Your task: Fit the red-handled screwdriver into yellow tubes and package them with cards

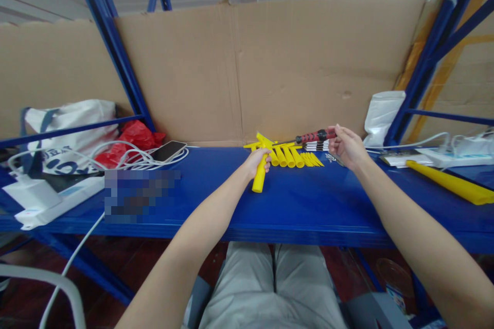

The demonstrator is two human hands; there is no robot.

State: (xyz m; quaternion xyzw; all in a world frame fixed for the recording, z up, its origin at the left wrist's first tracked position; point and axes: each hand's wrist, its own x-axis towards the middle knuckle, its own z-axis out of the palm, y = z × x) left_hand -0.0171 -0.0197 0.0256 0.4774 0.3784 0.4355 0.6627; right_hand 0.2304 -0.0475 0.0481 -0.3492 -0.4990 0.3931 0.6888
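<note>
My left hand (255,163) is wrapped round a yellow T-shaped plastic handle (259,182), its thick round end pointing down toward me and its crosspiece up. In my right hand (347,147) is a screwdriver (312,136) with a red and black grip, held by its rear end. Its shaft points left toward the crosspiece; whether the tip touches is too small to tell. Just behind lie several more yellow T-shaped handles (288,157) in a row, with small pointed yellow pieces (311,159) beside them. Tiny silvery parts (330,157), perhaps screws, lie below my right hand.
A cardboard wall (301,61) closes off the back of the blue table (309,205). Left are a phone (170,151), white cables, a red bag (135,139), a tote bag (77,113) and a power strip (65,203). A long yellow piece (451,181) lies right, near a white pouch (383,115).
</note>
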